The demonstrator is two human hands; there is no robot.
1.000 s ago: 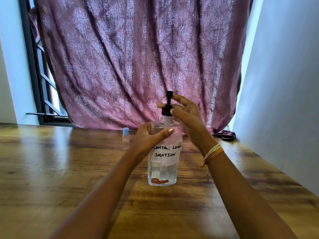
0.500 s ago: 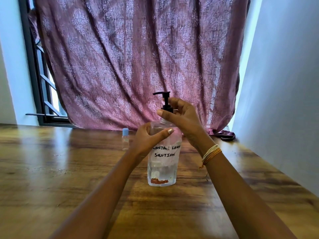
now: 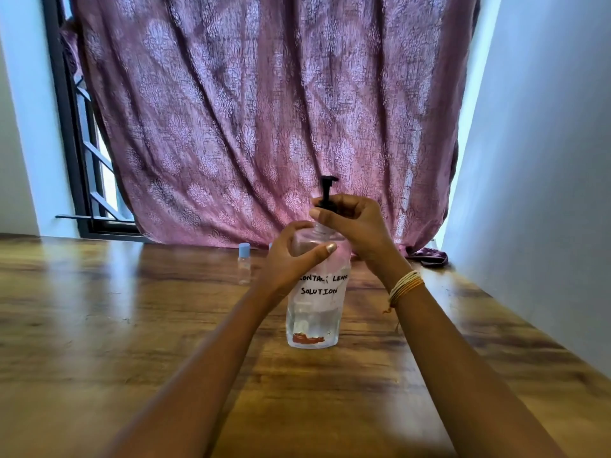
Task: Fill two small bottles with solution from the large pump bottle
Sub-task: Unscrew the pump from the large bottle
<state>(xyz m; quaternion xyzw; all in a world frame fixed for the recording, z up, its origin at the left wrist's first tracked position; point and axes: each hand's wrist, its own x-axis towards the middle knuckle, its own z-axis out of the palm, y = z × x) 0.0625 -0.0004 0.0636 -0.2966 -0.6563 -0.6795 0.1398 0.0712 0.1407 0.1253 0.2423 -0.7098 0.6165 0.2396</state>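
Note:
A large clear pump bottle, hand-labelled "contact lens solution", stands on the wooden table. It is partly full of clear liquid. My left hand wraps around the bottle's shoulder. My right hand is closed around the black pump collar, whose nozzle sticks up above my fingers. A small clear bottle with a blue cap stands behind and to the left. A second blue cap peeks out just behind my left hand; its bottle is hidden.
A patterned mauve curtain hangs behind the table, its end bunched on the table at the far right. A dark window frame is at the left. A white wall borders the table's right side.
The pump head has turned: its nozzle swung from edge-on to pointing left, then round again. My right hand shifted its grip on the collar. My left hand and the bottle stayed in place.

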